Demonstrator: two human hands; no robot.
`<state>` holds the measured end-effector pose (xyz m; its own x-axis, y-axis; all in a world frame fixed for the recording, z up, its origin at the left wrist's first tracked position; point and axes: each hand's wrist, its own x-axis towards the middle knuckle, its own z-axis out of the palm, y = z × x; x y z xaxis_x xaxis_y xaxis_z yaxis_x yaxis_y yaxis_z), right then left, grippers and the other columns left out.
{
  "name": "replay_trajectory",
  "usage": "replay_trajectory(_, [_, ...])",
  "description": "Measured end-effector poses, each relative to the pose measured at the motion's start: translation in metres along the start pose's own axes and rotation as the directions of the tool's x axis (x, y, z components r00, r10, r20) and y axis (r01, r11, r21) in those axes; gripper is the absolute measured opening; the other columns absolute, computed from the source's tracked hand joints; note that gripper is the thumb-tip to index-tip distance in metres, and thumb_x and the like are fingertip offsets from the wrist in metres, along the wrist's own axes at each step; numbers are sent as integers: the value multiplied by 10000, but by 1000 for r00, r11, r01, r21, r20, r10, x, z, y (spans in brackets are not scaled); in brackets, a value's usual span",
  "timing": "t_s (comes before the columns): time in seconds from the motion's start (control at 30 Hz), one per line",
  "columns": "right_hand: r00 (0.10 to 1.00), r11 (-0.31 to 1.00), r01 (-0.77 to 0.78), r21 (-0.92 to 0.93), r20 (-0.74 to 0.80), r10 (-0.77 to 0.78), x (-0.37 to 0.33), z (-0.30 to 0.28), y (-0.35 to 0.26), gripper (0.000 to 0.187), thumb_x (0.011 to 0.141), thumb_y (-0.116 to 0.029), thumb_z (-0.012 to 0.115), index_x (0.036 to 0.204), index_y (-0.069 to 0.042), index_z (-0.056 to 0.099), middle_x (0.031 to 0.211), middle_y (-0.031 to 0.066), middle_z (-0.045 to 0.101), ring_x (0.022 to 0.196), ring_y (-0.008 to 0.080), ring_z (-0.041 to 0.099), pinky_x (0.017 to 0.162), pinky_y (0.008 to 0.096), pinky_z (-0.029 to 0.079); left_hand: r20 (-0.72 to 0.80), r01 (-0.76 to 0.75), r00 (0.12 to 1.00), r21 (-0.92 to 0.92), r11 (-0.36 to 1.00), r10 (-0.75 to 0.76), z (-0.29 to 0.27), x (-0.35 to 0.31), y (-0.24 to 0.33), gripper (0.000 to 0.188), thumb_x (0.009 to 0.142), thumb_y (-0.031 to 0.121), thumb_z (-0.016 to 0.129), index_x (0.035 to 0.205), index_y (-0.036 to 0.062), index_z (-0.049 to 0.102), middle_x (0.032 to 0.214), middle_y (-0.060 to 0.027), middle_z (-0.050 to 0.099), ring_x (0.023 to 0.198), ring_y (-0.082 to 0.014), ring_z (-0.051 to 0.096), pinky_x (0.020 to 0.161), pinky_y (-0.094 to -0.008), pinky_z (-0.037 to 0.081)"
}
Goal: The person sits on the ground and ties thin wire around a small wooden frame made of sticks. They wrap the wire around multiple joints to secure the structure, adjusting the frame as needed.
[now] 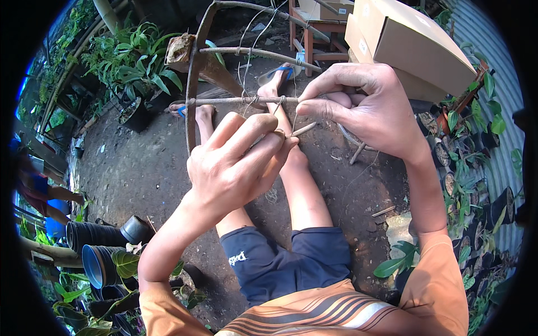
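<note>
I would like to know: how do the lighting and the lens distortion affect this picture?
In the head view, a black border surrounds the round image, and the metal wall curves at the right rim; in the head view, the left hand and right hand look bright against the darker soil; in the head view, another person at the left rim looks dim and unclear.

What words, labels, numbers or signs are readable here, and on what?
Dark shorts: stylised white lettering on the left leg, not quoted here.
Large cardboard box: small white label, too small to read surely.
Box beyond it: another white label, likewise too small.
</note>
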<state>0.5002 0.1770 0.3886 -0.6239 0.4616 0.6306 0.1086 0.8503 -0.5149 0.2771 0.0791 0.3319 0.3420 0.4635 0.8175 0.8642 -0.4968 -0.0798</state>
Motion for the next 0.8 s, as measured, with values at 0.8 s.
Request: replay_trajectory(0.8, [882,881,411,-237,-142,-449,-5,20,53,189,801,-22,896,978,4,833,879,114,792,780,198,768,683,302,613,-11,-84,996,-15,996,84,-11,-15,-1,216,727,123,902,880,103,751,975,-19,714,682,-158,617,574,-263,500])
